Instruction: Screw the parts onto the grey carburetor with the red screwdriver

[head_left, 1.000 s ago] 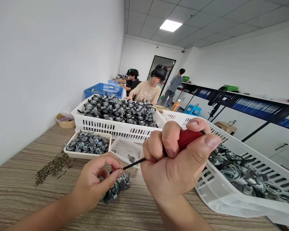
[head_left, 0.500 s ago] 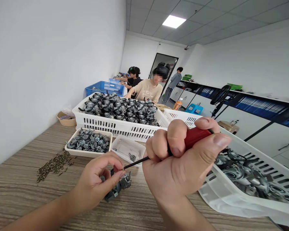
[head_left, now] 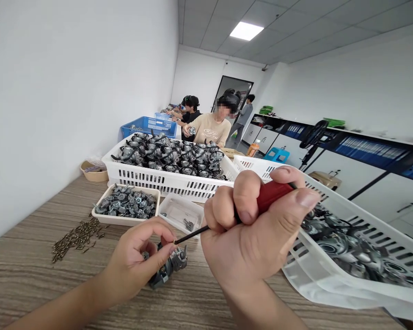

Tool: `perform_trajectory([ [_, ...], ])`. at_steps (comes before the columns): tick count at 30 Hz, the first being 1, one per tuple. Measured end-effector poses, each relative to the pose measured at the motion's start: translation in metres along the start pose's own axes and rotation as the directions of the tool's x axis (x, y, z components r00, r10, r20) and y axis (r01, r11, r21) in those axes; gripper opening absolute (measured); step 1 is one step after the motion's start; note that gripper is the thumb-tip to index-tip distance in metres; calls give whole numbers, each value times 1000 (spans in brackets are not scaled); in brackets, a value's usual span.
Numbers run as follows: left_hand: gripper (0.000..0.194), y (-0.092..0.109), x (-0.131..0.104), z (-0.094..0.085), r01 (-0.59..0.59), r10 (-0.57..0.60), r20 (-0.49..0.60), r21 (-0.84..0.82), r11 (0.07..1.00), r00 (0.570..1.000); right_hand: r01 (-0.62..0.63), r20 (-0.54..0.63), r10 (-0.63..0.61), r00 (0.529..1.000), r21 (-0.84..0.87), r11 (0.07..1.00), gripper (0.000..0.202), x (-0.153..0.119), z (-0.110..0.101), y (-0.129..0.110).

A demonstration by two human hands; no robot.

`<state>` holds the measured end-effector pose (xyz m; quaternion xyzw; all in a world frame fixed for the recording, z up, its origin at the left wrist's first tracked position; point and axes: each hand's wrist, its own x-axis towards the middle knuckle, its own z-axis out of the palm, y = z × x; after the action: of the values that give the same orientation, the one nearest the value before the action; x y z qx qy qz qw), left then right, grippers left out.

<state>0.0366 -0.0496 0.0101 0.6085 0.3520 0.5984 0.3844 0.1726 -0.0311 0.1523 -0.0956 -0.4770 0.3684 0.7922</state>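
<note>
R hand (head_left: 253, 233) grip: fist closed tight rnd screwdriver (head_left: 273, 196), red handle, blk shaft slanting down-L. L hand (head_left: 137, 256) grip: thumb + forefinger pinching sm. brass screw (head_left: 175, 242) at shaft tip. Carburetor (head_left: 163, 274) on bench (head_left: 196, 302) just under L hand, partly hidden; contact w/ fingers unclear. Screw pile (head_left: 76, 238) off L; parts tray (head_left: 124, 220) beyond; slotted wht crate (head_left: 172, 189) w/ carbs behind.

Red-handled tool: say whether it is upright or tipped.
The red-handled tool is tipped: its dark shaft slants down from the right hand toward the left hand.
</note>
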Motion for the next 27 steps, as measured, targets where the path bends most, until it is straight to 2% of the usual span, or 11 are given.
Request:
perform_trajectory([
  [8, 19, 2, 2, 0, -17, 17, -10, -8, 1000, 1000, 6, 31, -6, 999, -14, 1000, 26, 1, -6, 0],
  [15, 14, 4, 4, 0, -20, 20, 3, -37, 999, 1000, 16, -20, -17, 1000, -12, 1000, 28, 2, -3, 0],
  [23, 19, 6, 3, 0, -20, 20, -10, -29, 999, 1000, 36, -26, -36, 999, -1, 999, 28, 4, -4, -1],
  [27, 14, 3, 1, 0, -28, 28, 6, -22, 999, 1000, 26, -34, -26, 999, 11, 1000, 27, 3, -5, -4],
])
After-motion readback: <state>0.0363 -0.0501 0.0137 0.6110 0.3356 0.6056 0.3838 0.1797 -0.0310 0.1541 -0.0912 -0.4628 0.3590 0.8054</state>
